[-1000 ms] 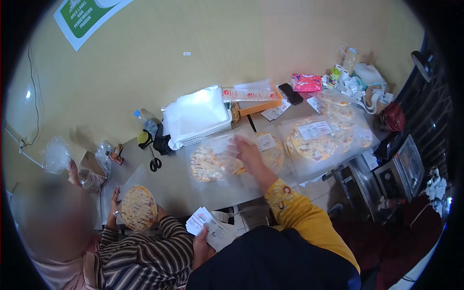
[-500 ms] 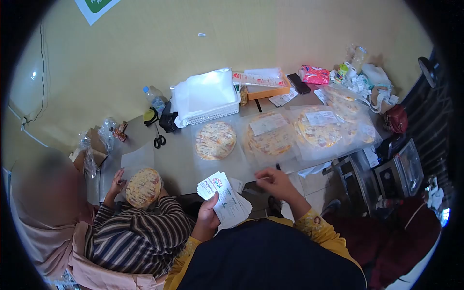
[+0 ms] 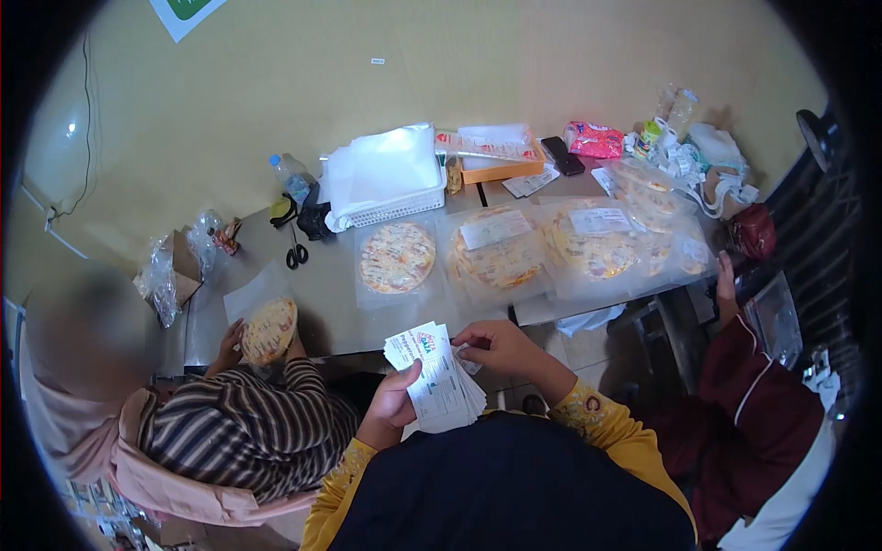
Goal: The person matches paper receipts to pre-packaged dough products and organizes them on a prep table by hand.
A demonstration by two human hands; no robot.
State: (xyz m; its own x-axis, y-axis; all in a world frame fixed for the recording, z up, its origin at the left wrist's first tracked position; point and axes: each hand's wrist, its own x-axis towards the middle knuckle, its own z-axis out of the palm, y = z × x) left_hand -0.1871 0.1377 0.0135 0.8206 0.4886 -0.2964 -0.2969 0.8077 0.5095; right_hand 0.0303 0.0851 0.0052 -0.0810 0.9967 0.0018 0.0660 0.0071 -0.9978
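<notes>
A fanned stack of white printed labels (image 3: 441,386) is held in my left hand (image 3: 395,395), thumb on top, in front of my body. My right hand (image 3: 491,349) is at the upper right edge of the stack, its thumb and fingers pinched on a label there. Beyond my hands, a bagged pizza (image 3: 398,258) lies on the table (image 3: 340,312). To its right are a bagged pizza with a label (image 3: 496,229) on top and another bagged pizza with a label (image 3: 600,220).
At the left, a person in striped sleeves (image 3: 266,413) holds a pizza (image 3: 268,331). Another person's hand (image 3: 726,277) touches the table's right end. Behind stand a white basket (image 3: 390,209), an orange tray (image 3: 501,172), scissors (image 3: 296,255) and a bottle (image 3: 292,182).
My right hand has moved left and closed at the label stack. The co-worker's pizza has tilted, and a hand has appeared at the table's right end. The view has shifted slightly.
</notes>
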